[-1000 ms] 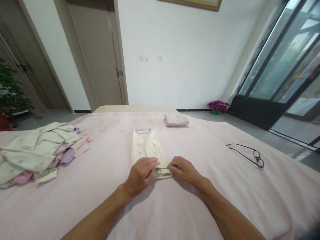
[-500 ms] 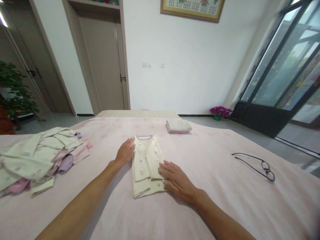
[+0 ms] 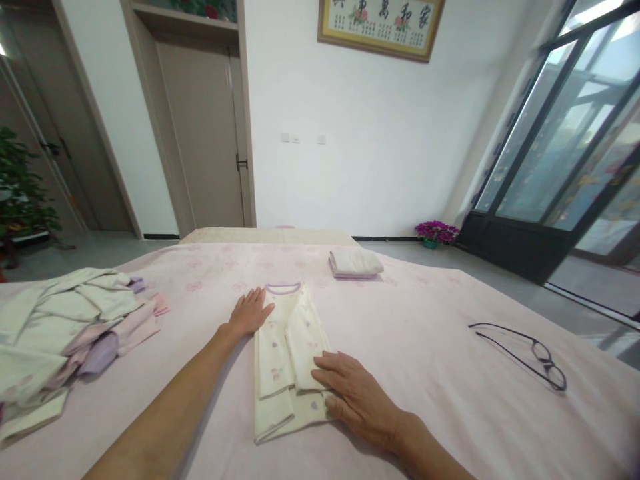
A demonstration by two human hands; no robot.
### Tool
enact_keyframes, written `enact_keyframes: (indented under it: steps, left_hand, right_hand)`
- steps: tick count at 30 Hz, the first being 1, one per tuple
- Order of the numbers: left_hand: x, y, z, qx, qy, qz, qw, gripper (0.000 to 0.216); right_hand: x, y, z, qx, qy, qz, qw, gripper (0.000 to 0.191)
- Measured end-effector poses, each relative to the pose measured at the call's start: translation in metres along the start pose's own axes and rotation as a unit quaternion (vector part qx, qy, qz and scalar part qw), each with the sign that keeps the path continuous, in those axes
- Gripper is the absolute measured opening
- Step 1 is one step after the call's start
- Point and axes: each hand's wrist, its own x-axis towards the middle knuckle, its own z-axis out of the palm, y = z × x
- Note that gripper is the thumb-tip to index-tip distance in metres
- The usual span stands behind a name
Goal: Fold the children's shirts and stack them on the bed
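A small cream long-sleeved shirt [image 3: 274, 353] with a purple neckline and a scattered print lies in front of me, its sides and sleeves folded inward into a narrow strip. My left hand [image 3: 250, 312] rests flat at its upper left edge, near the collar, fingers stretched out. Over the lower right edge lies my right hand [image 3: 353, 393], its fingers spread and touching the folded sleeve. Neither hand grips the cloth.
Pink bedding [image 3: 410, 333] spreads under everything. To the left is a loose heap of clothes [image 3: 75, 327]. Beyond the shirt sits a folded stack of cloth [image 3: 356, 263]. Black-framed glasses [image 3: 543, 360] lie at the right.
The view has tilted up slightly, so the shirt and bedding appear lower and closer. Both hands stay on the shirt's edges, and its folds look much the same.
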Motion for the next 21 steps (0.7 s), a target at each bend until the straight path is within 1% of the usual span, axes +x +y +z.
enact_keyframes:
  steps: [3, 5, 6, 8, 10, 12, 13, 16, 17, 21]
  left_hand:
    - [-0.004, 0.002, -0.001, 0.006, -0.001, -0.006, 1.000, 0.070]
    - [-0.011, 0.005, -0.004, 0.010, 0.002, -0.010, 1.000, 0.069]
    - [-0.016, 0.007, -0.005, 0.013, 0.005, -0.012, 1.000, 0.067]
    - [-0.028, 0.010, -0.007, 0.017, 0.019, -0.009, 1.000, 0.063]
    - [-0.044, 0.010, -0.007, 0.010, 0.043, 0.007, 0.999, 0.058]
    - [-0.063, 0.010, -0.008, -0.015, 0.074, 0.039, 0.996, 0.055]
    - [-0.073, 0.009, -0.009, -0.033, 0.090, 0.059, 0.994, 0.053]
    - [-0.107, 0.010, -0.018, -0.089, 0.123, 0.124, 0.981, 0.048]
    - [-0.119, 0.011, -0.023, -0.105, 0.122, 0.148, 0.976, 0.045]
    - [-0.159, 0.015, -0.044, -0.150, 0.090, 0.232, 0.957, 0.037]
  right_hand:
    - [-0.002, 0.004, 0.004, 0.013, 0.028, -0.022, 0.999, 0.042]
    - [-0.004, 0.008, 0.008, 0.032, 0.069, -0.030, 0.997, 0.040]
    - [-0.004, 0.010, 0.011, 0.044, 0.094, -0.022, 0.994, 0.039]
    - [-0.005, 0.015, 0.014, 0.062, 0.140, 0.026, 0.988, 0.036]
    - [-0.005, 0.020, 0.016, 0.054, 0.162, 0.094, 0.981, 0.032]
    - [-0.005, 0.025, 0.017, 0.024, 0.165, 0.146, 0.975, 0.028]
    - [-0.005, 0.028, 0.017, 0.008, 0.162, 0.161, 0.974, 0.026]
    - [-0.006, 0.032, 0.016, -0.017, 0.142, 0.170, 0.975, 0.026]
    - [-0.006, 0.033, 0.015, -0.018, 0.133, 0.166, 0.977, 0.027]
    - [-0.005, 0.029, 0.011, -0.009, 0.100, 0.146, 0.984, 0.028]
